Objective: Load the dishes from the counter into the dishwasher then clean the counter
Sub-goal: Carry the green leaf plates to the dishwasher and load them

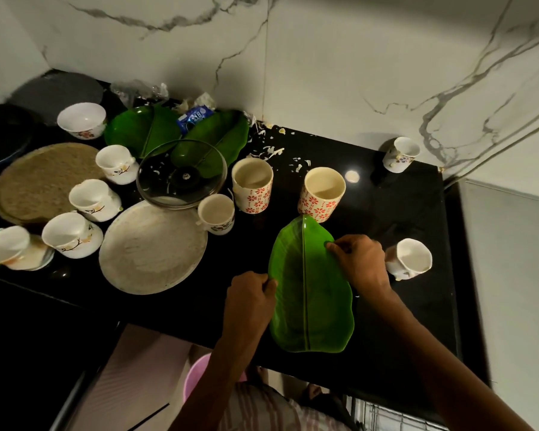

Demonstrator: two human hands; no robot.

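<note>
Both hands hold the green leaf-shaped plate (308, 293) by its long edges. The left hand (251, 301) has its fingers curled over the left rim near the middle, a closed grip pinching the edge; the right hand (360, 262) pinches the opposite rim a little farther up, thumb tip on the green surface. The plate lies lengthwise on the black bench (402, 321), its near end close to the front edge; whether it is already lifted clear I cannot tell.

The step in hand looks like picking this plate up to carry it to the dishwasher, which is not in view. To do it well, keep the two pinches level so the shallow plate stays flat, and raise it straight before swinging it away: a white cup (413, 259) sits just beside the right hand, and a patterned tumbler (321, 194) stands touching or nearly touching the plate's far tip.

Farther out, a second tumbler (252, 185), a glass lid (181, 174), round plates (153, 247), more white cups and two more leaf plates crowd the left side, with scraps (271, 150) scattered near the wall.
</note>
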